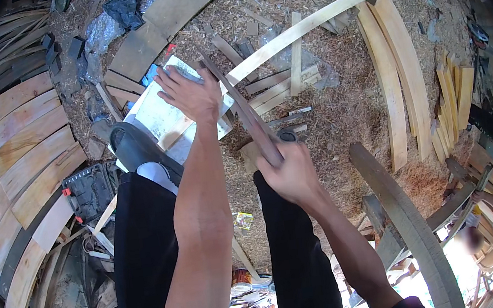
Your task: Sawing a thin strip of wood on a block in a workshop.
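My left hand (191, 96) lies flat with fingers spread, pressing near a long pale wooden strip (299, 29). The strip runs from the far right to a white, worn board (158, 112) on the ground. My right hand (291, 170) is wrapped round the near end of a long, narrow brown tool that looks like a handsaw (248, 114). Its blade crosses the strip just right of my left hand; the teeth cannot be made out. A dark grey sandal (135, 146) on my left foot rests by the board.
Curved planks (400, 73) lie at the right, near shorter stacked pieces (457, 88). Stacked boards (30, 150) and an open tool case (90, 191) are at the left. A thick timber (405, 220) rises at lower right, with a person (472, 237) beyond. Shavings cover the ground.
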### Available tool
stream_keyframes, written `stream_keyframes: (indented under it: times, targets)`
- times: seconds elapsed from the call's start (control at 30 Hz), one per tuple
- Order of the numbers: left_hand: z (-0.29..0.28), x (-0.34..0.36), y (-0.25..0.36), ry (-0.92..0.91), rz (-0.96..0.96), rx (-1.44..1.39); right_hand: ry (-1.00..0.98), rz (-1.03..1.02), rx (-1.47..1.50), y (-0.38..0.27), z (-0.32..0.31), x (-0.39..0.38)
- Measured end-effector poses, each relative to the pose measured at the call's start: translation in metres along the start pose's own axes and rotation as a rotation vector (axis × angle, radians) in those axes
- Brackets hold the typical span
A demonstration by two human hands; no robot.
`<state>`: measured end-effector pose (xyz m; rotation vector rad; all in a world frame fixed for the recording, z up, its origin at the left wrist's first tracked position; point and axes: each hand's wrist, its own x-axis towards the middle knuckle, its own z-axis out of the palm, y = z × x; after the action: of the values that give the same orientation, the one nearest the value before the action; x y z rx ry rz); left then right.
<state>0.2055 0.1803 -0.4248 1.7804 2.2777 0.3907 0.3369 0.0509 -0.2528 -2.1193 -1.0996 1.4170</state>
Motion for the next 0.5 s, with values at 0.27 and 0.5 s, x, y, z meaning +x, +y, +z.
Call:
stream_keyframes:
  times: [0.27,0.5]
  targets:
    - [0.006,-0.002,0.001,0.018,0.016,0.026,-0.150,0.129,-0.043,0.016,-0.038,-0.047]
    - [0.004,0.002,0.005,-0.007,0.003,0.017,-0.008,-0.046,-0.006,-0.001,0.016,0.073]
